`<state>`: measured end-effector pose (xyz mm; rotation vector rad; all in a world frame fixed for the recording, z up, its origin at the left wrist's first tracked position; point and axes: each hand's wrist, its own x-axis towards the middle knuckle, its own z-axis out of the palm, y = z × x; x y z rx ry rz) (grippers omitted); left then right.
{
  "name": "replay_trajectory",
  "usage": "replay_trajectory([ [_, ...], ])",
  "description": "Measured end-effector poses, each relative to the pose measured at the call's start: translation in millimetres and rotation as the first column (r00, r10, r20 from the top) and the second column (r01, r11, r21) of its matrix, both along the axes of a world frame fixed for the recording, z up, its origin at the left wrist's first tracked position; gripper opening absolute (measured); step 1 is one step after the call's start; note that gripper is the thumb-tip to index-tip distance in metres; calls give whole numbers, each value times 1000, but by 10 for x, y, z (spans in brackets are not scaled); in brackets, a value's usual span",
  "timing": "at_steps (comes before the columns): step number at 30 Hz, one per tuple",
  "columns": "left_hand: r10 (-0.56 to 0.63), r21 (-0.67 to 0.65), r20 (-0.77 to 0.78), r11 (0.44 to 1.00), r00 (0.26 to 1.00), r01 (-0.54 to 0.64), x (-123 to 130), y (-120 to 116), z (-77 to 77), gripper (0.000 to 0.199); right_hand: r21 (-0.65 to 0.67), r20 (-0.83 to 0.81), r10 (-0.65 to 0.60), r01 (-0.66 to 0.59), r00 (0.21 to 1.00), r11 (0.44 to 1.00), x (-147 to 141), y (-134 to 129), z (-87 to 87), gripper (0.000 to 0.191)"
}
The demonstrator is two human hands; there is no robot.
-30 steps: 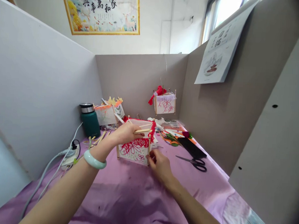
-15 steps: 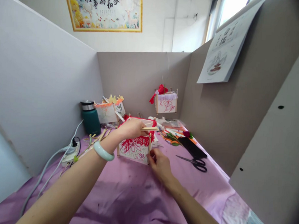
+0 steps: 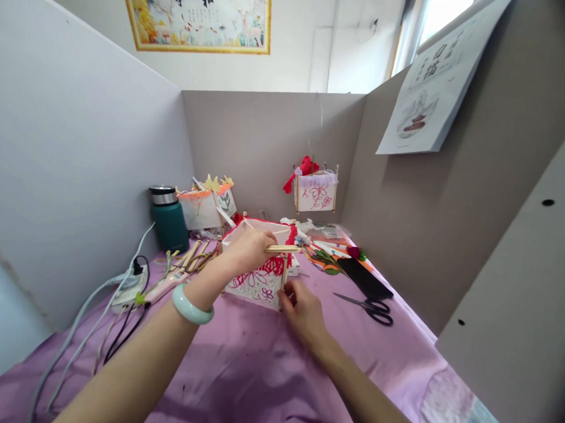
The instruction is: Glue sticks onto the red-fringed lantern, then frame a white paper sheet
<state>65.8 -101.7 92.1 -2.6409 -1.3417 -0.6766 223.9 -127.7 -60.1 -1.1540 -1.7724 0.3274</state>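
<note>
A box-shaped lantern point(image 3: 254, 284) with white sides, red flower drawings and a red lace trim stands on the purple cloth. Above its front edge my left hand point(image 3: 251, 248), with a pale green bangle at the wrist, is closed on thin wooden sticks point(image 3: 283, 249) that point right. My right hand point(image 3: 302, 308) pinches the lower part of the lantern's front right corner post. The left hand hides part of the lantern's top and front.
Black scissors point(image 3: 370, 306) and a black phone point(image 3: 365, 278) lie to the right, near colored pens. On the left are a green bottle point(image 3: 169, 221), a power strip point(image 3: 129, 292) and cables. Behind stand an orange-trimmed lantern point(image 3: 200, 210) and a hanging lantern point(image 3: 316, 194).
My left hand has moved slightly down with the sticks, which now sit lower across the lantern's right corner. My right hand stays at the post. The view has shifted a little.
</note>
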Motion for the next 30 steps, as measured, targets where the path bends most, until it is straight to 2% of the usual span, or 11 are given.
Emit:
replay_trajectory([
  [3,-1,17,102,1000,995,0,-33,-3,-110,28,11,27,22,-22,999,1000,28,19,9,11],
  [6,19,20,160,1000,987,-23,-60,9,-184,27,44,74,42,-45,996,998,252,51,68,16],
  [10,59,38,154,997,986,-66,-41,3,-193,27,25,118,-136,134,984,991,890,95,159,23],
  [13,118,60,96,990,988,-124,-14,-22,-167,29,-50,211,-291,307,933,950,1352,111,207,22],
  [16,157,-9,29,988,987,-157,-19,-50,-140,32,-118,339,-297,354,892,928,1546,144,245,20],
  [19,157,-95,10,983,988,-156,-56,-90,-110,35,-150,401,-217,298,890,943,1467,232,274,19],
  [23,95,-70,38,993,995,-92,-123,-213,-105,37,-142,406,-121,193,906,971,1161,333,280,17],
  [26,36,8,95,999,995,-37,-184,-370,-196,33,-177,332,2,60,943,982,860,299,236,20],
  [30,40,192,160,979,986,-71,-263,-630,-431,27,-126,254,128,-98,959,987,417,145,144,47],
])
